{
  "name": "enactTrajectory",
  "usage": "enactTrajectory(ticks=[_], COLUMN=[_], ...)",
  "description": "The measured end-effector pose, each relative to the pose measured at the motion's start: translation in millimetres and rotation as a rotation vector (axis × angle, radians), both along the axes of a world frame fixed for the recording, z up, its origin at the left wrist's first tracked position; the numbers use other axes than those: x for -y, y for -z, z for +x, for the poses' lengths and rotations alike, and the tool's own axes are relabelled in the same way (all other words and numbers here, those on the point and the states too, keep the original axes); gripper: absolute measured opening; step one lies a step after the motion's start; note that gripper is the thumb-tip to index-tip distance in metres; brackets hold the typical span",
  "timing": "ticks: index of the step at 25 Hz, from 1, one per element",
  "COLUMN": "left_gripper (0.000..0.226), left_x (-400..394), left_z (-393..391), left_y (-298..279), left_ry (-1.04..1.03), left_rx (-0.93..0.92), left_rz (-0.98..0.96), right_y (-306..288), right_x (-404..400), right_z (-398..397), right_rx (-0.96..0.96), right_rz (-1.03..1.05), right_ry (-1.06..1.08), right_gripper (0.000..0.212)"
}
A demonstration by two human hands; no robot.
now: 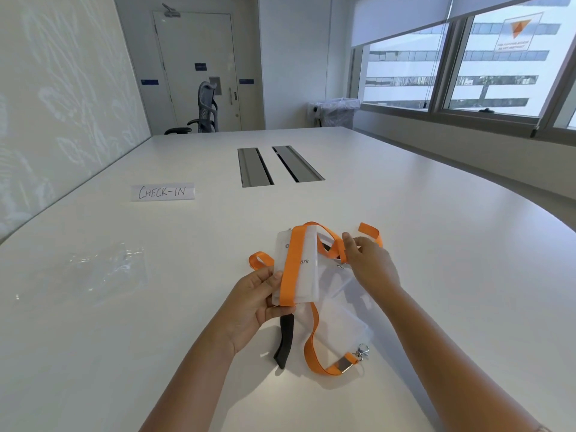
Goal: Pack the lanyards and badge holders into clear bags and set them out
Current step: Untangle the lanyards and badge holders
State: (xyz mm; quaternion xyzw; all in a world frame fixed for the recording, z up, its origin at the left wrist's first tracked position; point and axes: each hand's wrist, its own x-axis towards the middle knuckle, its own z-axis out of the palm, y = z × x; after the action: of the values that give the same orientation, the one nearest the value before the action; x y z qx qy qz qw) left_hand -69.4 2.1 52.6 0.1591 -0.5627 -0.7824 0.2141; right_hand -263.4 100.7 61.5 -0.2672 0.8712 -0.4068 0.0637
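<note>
My left hand (pixel 258 300) grips a frosted badge holder (pixel 307 269) by its lower left edge and holds it above the table. An orange lanyard (pixel 291 266) runs lengthwise across the holder's front. Its loose end trails down to a metal clip (pixel 361 352) on the table. My right hand (pixel 371 263) pinches the orange strap just right of the holder's top. A black lanyard (pixel 286 338) hangs below my left hand. More clear badge holders (pixel 346 316) lie under the orange strap. Clear bags (pixel 106 269) lie flat to the left.
A paper sign reading CHECK-IN (pixel 162 191) stands at the mid left of the white table (pixel 436 244). Two cable slots (pixel 277 165) sit in the table's middle. An office chair (pixel 204 110) stands at the far end, by a door.
</note>
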Motion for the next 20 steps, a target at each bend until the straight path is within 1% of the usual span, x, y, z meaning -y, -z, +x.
enactTrajectory(ticks=[1, 2, 3, 4, 5, 6, 7, 8, 9, 10, 12, 13, 15, 17, 18, 20], left_gripper=[0.035, 0.034, 0.033, 0.033, 0.032, 0.032, 0.031, 0.031, 0.031, 0.031, 0.032, 0.033, 0.033, 0.034, 0.035, 0.038], left_x=[0.3, 0.4, 0.5, 0.5, 0.5, 0.5, 0.5, 0.3, -0.2, -0.9, -2.7, -3.6, -5.0, -6.8, -8.8, -14.3], left_z=[-0.1, -0.4, -0.9, -1.2, -1.5, -1.4, -1.2, -0.9, -0.3, 0.3, 0.6, 0.6, 0.9, -0.2, -1.5, -5.0], left_y=[-0.1, -0.3, -0.2, 0.3, 0.8, 1.0, 0.9, 0.2, -0.6, -1.5, -2.3, -2.5, -3.4, -3.2, -2.3, -0.9], left_ry=[-0.002, -0.004, -0.006, -0.009, -0.011, -0.008, -0.001, 0.008, 0.017, 0.028, 0.054, 0.067, 0.08, 0.061, 0.047, 0.022], left_rx=[-0.003, -0.006, -0.009, -0.012, -0.015, -0.02, -0.027, -0.033, -0.036, -0.035, -0.018, -0.007, 0.002, -0.006, -0.01, -0.017], left_rz=[0.007, 0.011, 0.013, 0.012, 0.013, 0.016, 0.022, 0.028, 0.035, 0.038, 0.011, -0.013, -0.046, -0.065, -0.079, -0.112], right_y=[-1.9, -3.9, -6.1, -9.6, -12.5, -14.5, -14.9, -13.5, -11.8, -10.8, -10.4, -10.7, -8.6, -6.1, -4.1, -0.1], right_x=[-2.3, -3.4, -3.4, -2.6, -1.2, 0.2, 2.4, 4.3, 5.9, 7.6, 9.1, 9.9, 10.8, 10.7, 11.1, 11.7], right_z=[1.0, 2.8, 4.5, 8.0, 13.8, 21.5, 28.6, 34.8, 40.0, 42.9, 43.0, 41.7, 39.4, 39.6, 39.4, 38.6], right_rx=[-0.095, -0.162, -0.194, -0.169, -0.103, -0.034, 0.005, 0.012, 0.012, 0.014, 0.032, 0.032, -0.012, -0.165, -0.217, -0.199], right_rz=[-0.024, -0.096, -0.198, -0.31, -0.404, -0.445, -0.435, -0.399, -0.376, -0.381, -0.428, -0.433, -0.386, -0.258, -0.199, -0.178], right_ry=[0.068, 0.089, 0.039, -0.083, -0.248, -0.42, -0.563, -0.66, -0.698, -0.683, -0.565, -0.502, -0.43, -0.39, -0.369, -0.352], right_gripper=[0.038, 0.034, 0.039, 0.048, 0.056, 0.061, 0.062, 0.058, 0.052, 0.042, 0.021, 0.016, 0.019, 0.022, 0.026, 0.037])
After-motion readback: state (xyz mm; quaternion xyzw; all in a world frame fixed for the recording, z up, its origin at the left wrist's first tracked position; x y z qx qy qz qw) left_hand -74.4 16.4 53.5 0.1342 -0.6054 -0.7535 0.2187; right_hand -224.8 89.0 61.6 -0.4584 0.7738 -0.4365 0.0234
